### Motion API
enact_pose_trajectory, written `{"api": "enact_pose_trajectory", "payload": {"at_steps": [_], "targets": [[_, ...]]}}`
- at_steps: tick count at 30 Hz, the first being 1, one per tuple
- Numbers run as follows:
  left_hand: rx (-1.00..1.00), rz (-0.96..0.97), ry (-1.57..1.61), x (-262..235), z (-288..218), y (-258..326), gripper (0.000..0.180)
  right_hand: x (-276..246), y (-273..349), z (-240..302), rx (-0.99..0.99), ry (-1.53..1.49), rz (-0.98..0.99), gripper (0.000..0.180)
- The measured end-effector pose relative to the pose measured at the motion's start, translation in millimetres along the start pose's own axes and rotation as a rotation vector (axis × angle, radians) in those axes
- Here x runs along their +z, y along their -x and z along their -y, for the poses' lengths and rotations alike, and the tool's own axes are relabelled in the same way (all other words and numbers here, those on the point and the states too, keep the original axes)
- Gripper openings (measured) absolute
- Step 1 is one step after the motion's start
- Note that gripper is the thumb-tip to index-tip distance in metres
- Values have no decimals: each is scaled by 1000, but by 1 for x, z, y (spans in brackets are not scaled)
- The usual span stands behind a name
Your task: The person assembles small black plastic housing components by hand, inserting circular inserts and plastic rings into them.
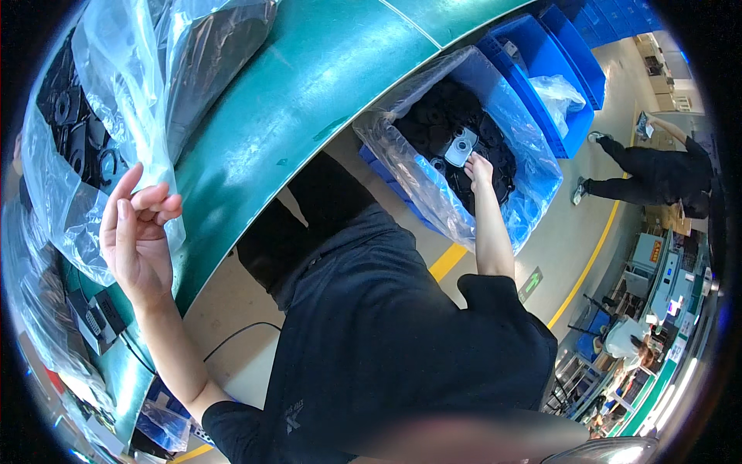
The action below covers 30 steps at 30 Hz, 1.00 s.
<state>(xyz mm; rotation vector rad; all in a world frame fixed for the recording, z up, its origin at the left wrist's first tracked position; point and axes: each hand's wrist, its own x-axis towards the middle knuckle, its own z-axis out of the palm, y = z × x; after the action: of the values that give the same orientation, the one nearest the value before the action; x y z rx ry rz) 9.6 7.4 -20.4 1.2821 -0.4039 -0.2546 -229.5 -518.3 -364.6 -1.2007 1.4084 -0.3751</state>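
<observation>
My right hand (480,170) reaches into a bag-lined bin and pinches the edge of a light-grey, camera-shaped housing (460,148) with a round ring on its face. Beneath the housing lies a heap of black parts (437,108) inside a clear plastic liner (529,166). Raised over the bench on the other side, my left hand (143,240) has its fingers apart and loosely bent, with nothing in it. It is nearest to a large clear plastic bag (143,77), beside which several black moulded parts (73,124) show.
The green workbench (309,69) curves along the far side. Blue bins (533,66) stand beyond the lined bin. A small dark device (99,317) with a cable sits on the bench at left. Another person (653,166) is on the floor at right.
</observation>
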Motion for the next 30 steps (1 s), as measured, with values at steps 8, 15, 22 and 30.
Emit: {"api": "enact_pose_trajectory", "payload": {"at_steps": [8,15,22,30], "targets": [[0,-29,-54,-7,-12,7,36,41,16,-6,-248,438,-76,43],[-105,138,-154,10,-22,3,27,76,110,55,-552,106,318,35],[202,-364,-398,-20,-21,-9,25,125,240,120,-792,99,655,20],[315,-231,-1297,-54,16,-36,36,156,300,126,-825,162,970,14]]}}
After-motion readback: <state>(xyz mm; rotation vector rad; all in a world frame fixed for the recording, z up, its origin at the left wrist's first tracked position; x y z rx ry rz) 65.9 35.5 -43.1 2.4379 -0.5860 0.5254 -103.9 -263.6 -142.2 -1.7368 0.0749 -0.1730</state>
